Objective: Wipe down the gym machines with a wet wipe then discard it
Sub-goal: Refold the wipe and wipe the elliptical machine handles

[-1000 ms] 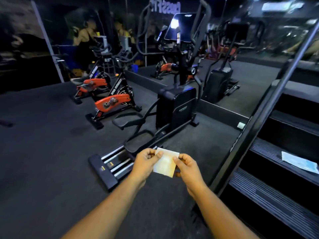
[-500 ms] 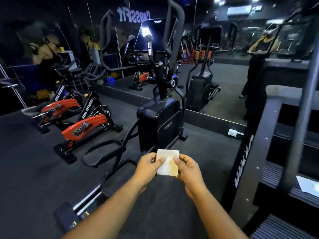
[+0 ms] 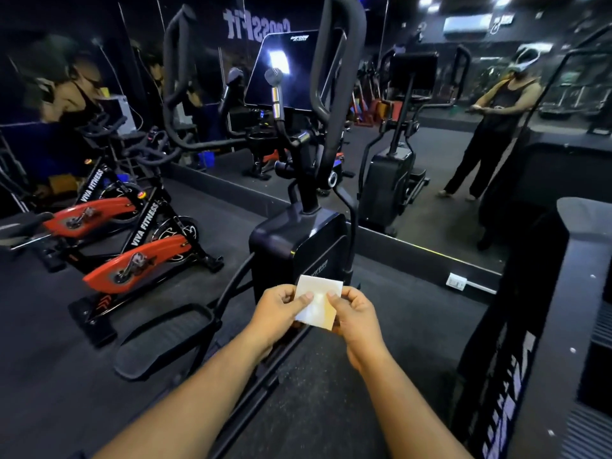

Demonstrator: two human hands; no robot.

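Observation:
A small white square wet wipe packet [image 3: 318,293] is held in front of me at waist height. My left hand [image 3: 276,309] pinches its left edge and my right hand [image 3: 356,313] pinches its right edge, thumbs on top. Directly behind it stands a black elliptical machine [image 3: 298,243] with tall curved handles and a dark screen [image 3: 284,71]. Its left foot pedal [image 3: 165,339] lies low at my left.
Two red and black spin bikes [image 3: 139,260] stand at the left. A black stair machine [image 3: 536,326] rises at the right. A wall mirror [image 3: 447,144] behind the elliptical reflects me and the room. Dark rubber floor [image 3: 331,392] lies under my arms.
I have come closer to the elliptical and my view has swung left and up. Both hands kept hold of the packet, which has tilted slightly.

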